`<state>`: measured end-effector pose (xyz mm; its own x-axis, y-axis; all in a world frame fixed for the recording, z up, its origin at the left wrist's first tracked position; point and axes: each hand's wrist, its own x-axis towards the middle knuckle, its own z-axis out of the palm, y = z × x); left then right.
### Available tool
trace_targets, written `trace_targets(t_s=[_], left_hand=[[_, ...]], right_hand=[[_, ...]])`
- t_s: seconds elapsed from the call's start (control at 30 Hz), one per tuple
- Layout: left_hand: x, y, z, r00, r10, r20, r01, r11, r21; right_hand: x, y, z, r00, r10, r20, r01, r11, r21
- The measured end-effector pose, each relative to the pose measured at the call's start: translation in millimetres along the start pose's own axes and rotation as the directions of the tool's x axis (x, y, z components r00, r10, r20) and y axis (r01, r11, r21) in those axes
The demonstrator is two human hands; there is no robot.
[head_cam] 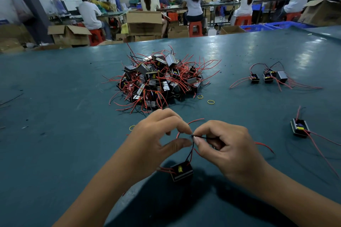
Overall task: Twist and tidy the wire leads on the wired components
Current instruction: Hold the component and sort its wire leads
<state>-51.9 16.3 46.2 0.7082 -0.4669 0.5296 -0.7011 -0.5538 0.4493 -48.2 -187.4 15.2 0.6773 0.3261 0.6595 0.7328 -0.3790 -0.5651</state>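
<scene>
Teal counter [55, 116] carries the far pile [158, 81] awaiting work. Near me, my left hand [156, 138] and right hand [227, 145] each pinch the wire leads [191, 150], grip clamped to twist them above the dangling component [181, 172].

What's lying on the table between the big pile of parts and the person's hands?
In the head view, mostly bare table; stray red wires from the pile reach toward the left hand.
</scene>
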Motion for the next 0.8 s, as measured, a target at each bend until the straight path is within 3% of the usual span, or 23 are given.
trace_targets(t_s=[0.5, 0.63, 0.8], left_hand=[[0.4, -9.9, 4.6, 0.974, 0.227, -0.013, -0.221, 0.958, 0.184], [0.2, -5.9, 8.0, 0.983, 0.185, 0.004, -0.183, 0.967, 0.178], [-5.8, -0.3, 9.7, 0.992, -0.016, 0.123, 0.018, 1.000, -0.017]], right_hand=[[-3.5, -0.6, -0.2, 0.997, 0.032, 0.072, -0.043, 0.988, 0.150], [-3.2, -0.4, -1.1, 0.998, 0.019, 0.060, -0.026, 0.992, 0.124], [-3.7, 0.1, -3.1, 0.996, 0.007, 0.084, -0.019, 0.989, 0.145]])
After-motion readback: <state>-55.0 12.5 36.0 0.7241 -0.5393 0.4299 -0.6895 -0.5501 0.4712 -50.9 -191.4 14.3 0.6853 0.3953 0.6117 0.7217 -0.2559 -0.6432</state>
